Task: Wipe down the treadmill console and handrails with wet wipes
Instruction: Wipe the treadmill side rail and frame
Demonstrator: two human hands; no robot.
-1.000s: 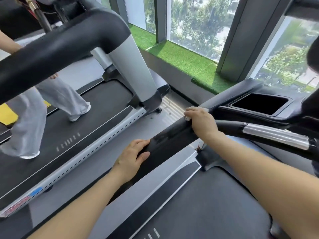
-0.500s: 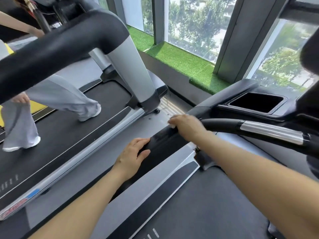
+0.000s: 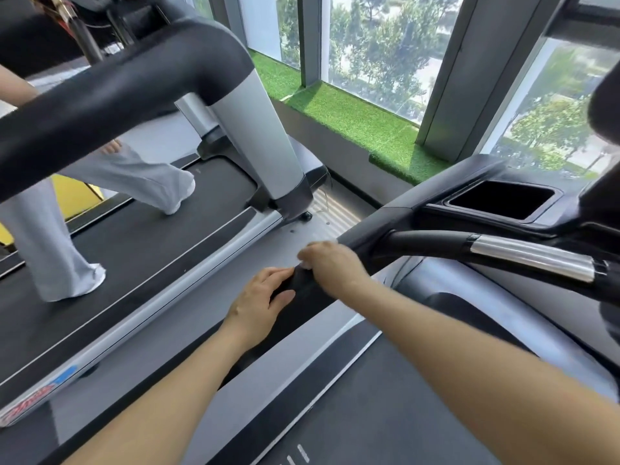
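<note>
On the left handrail (image 3: 355, 241) the right hand (image 3: 332, 266) presses a barely visible wipe (image 3: 304, 264) under curled fingers beside the left hand (image 3: 258, 305) gripping the rail, so the handrail step seems underway, with the console's side next.

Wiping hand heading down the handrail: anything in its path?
Yes. The left hand grips the black handrail just below the right hand holding the wipe, nearly touching it.

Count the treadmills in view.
2: the near treadmill whose handrail both hands grip, and the neighbouring treadmill on the left with someone walking. Others may lie out of frame.
</note>
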